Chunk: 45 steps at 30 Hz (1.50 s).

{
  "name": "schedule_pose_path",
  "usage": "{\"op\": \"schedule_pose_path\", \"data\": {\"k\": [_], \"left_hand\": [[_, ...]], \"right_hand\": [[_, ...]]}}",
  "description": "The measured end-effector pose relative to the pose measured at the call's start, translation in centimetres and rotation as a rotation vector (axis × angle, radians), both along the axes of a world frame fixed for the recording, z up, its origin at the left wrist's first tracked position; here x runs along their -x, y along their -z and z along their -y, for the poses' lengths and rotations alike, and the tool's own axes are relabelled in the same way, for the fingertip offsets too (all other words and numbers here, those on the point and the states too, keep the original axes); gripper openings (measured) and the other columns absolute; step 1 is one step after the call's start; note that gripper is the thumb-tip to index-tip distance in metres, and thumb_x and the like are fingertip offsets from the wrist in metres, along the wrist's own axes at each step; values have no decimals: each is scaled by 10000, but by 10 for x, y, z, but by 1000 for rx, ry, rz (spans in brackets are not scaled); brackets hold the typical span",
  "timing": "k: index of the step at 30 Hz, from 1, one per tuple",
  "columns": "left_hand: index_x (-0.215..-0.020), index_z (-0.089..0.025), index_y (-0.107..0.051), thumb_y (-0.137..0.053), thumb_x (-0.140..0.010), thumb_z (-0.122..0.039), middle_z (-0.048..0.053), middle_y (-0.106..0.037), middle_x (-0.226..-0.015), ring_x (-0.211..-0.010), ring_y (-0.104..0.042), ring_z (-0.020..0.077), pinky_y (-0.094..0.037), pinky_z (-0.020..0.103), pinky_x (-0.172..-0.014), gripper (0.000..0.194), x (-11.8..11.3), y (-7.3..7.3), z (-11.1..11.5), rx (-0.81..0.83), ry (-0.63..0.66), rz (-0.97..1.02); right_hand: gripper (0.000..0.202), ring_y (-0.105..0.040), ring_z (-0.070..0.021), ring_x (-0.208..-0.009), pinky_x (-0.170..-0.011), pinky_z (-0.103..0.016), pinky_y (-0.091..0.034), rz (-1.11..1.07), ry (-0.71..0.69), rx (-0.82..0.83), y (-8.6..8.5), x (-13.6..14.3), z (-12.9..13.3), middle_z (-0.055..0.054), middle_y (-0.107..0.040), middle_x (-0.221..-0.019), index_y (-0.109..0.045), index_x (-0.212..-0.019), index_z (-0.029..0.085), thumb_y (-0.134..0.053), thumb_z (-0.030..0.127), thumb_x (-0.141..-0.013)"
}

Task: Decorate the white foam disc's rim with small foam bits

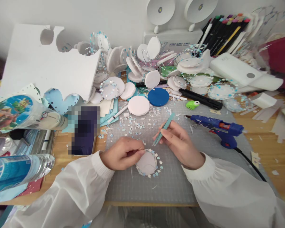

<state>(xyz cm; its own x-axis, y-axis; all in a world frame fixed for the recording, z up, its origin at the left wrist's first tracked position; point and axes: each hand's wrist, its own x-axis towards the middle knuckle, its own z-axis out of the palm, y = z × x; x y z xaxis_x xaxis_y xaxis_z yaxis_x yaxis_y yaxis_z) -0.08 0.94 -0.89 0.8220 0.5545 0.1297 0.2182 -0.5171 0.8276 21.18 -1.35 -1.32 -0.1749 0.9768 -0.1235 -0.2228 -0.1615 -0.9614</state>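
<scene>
Head view, white disc [146, 166]: laid on the grey mat [173, 186], between both hands, nearer the left.
Left hand [123, 153]: disc's upper-left edge is pinched.
Right hand [180, 143]: green tweezers [165, 128] are grasped, tips near disc.

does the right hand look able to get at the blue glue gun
Likely yes: the glue gun lies to the right of the right hand, with nothing bulky on the grey mat between them, though the teal tweezers it holds may need setting down first.
</scene>
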Motion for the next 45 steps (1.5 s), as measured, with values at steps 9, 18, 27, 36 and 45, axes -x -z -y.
{"op": "schedule_pose_path", "data": {"k": [9,18,27,36,45], "left_hand": [[-674,-168,-467,-449,-891,-182,-43,-373,-541,-503,-344,94,-288,248,-518,219,-3,-1,0,-23,35,26],[-624,-181,-457,-478,-850,-179,-37,-393,-515,-501,-369,109,-297,260,-524,227,-5,-2,1,-61,67,19],[-547,-193,-417,-511,-816,-253,-32,-420,-443,-437,-376,111,-283,262,-498,291,-6,-1,7,-254,-71,-15],[-557,-176,-471,-483,-828,-225,-25,-407,-460,-464,-353,110,-248,265,-499,276,-3,0,8,-359,-281,-3],[-890,-123,-641,-594,-830,-273,-46,-442,-528,-469,-372,74,-306,196,-455,168,-9,-2,9,189,-598,226]], "right_hand": [[86,-577,-122,-761,-652,-271,-488,-127,246,-138,-8,-3,-5,-16,-632,-953,-615,-868,236,-668,262,-807],[165,-642,-179,-877,-751,-339,-523,159,519,-501,-10,-18,-15,-14,-659,-885,-609,-808,254,-704,133,-750],[81,-680,-208,-830,-762,-380,-523,611,135,-669,7,-4,-15,-51,-724,-854,-620,-778,237,-667,171,-777],[84,-666,-203,-798,-749,-371,-505,712,184,-673,8,-3,-14,-41,-718,-822,-625,-780,227,-654,148,-779],[181,-651,-170,-715,-641,-300,-513,274,236,-131,-3,-7,-10,-20,-699,-749,-618,-685,215,-776,304,-682]]}}
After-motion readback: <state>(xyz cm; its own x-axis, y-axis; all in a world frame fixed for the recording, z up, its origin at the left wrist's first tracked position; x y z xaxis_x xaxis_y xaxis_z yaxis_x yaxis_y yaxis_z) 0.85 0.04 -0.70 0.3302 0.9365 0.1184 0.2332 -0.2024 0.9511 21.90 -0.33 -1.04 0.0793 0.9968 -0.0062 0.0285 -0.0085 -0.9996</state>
